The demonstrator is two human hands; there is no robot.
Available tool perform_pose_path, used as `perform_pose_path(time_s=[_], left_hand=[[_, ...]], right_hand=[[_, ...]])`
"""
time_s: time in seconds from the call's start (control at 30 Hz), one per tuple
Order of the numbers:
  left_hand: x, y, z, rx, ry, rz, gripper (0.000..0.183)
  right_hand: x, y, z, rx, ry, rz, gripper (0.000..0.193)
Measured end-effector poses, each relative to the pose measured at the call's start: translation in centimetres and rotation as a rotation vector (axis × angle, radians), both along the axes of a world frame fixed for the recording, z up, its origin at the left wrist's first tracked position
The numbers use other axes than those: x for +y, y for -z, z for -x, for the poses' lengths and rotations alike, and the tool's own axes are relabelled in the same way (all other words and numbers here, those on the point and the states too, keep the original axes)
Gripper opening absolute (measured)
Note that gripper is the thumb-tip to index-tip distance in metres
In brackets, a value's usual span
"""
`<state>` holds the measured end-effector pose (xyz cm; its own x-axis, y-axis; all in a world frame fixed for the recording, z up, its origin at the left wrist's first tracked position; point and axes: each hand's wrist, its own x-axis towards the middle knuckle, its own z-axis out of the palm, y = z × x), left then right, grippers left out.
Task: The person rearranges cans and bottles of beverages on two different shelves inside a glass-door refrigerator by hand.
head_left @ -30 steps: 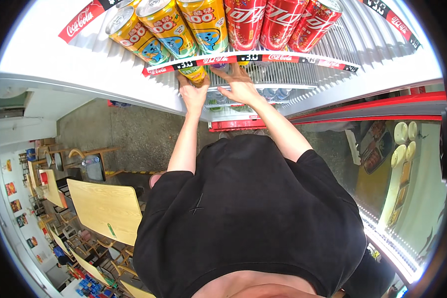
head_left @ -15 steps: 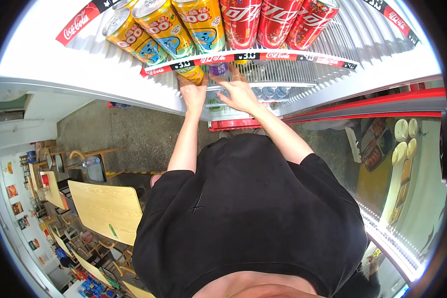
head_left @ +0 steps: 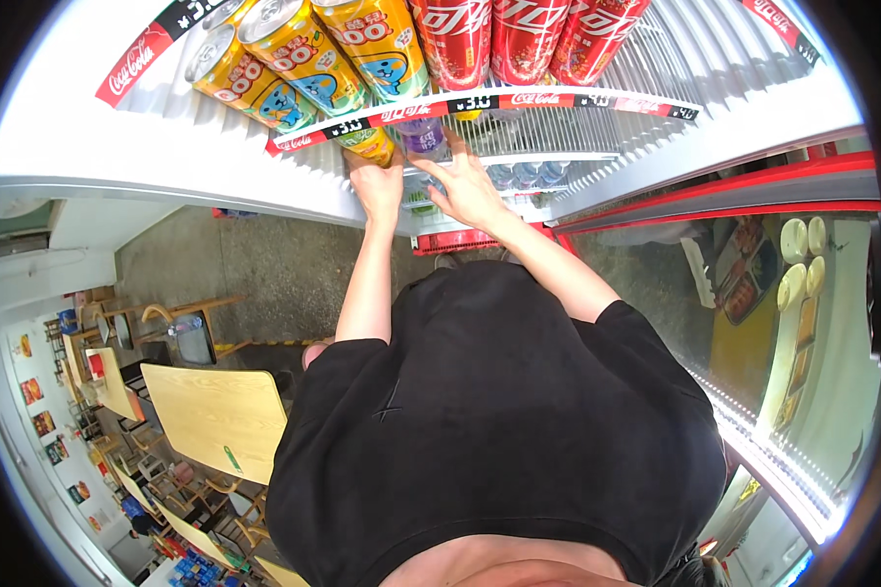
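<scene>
Both my hands reach under the upper shelf of a drinks fridge. My left hand (head_left: 376, 191) is closed around the lower end of a yellow can (head_left: 370, 146) on the shelf below; its fingertips are partly hidden. Beside that can stands a purple-labelled bottle (head_left: 423, 139), its upper part covered by the shelf's price strip (head_left: 475, 102). My right hand (head_left: 472, 194) is at the bottle's right side with fingers spread, one pointing up past it and others toward the left. Whether a fingertip presses on the bottle is hard to see.
Yellow cans (head_left: 301, 57) and red cans (head_left: 531, 41) line the upper shelf above my hands. Clear bottles (head_left: 527, 175) stand lower down. The fridge's white side wall (head_left: 235, 157) is at left, the red-edged door (head_left: 734, 191) at right. A wooden table (head_left: 215, 416) stands behind left.
The view has shifted slightly, so the shelf and cans sit further left. More of the purple-labelled bottle shows between my hands. My hands keep nearly the same places.
</scene>
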<state>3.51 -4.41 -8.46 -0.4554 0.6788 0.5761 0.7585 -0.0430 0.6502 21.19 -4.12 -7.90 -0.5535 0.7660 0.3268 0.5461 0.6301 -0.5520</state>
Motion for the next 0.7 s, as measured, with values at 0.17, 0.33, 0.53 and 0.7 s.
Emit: perform_pose_path(time_s=[0.17,0.33,0.53,0.7], left_hand=[[-0.5,0.3,0.2,-0.095,-0.019,0.099,0.063],[-0.5,0.4,0.8,-0.025,-0.004,0.059,0.062],[-0.6,0.5,1.4,-0.098,-0.040,0.141,0.076],[-0.7,0.4,1.3,-0.113,-0.031,0.162,0.076]], right_hand=[[-0.3,1.0,-0.1,0.218,0.095,-0.010,0.036],[0.4,1.1,-1.4,0.280,0.188,-0.028,0.025],[0.7,2.0,-3.8,0.273,0.221,-0.129,0.024],[2.8,2.0,-5.4,0.361,0.366,-0.216,0.032]])
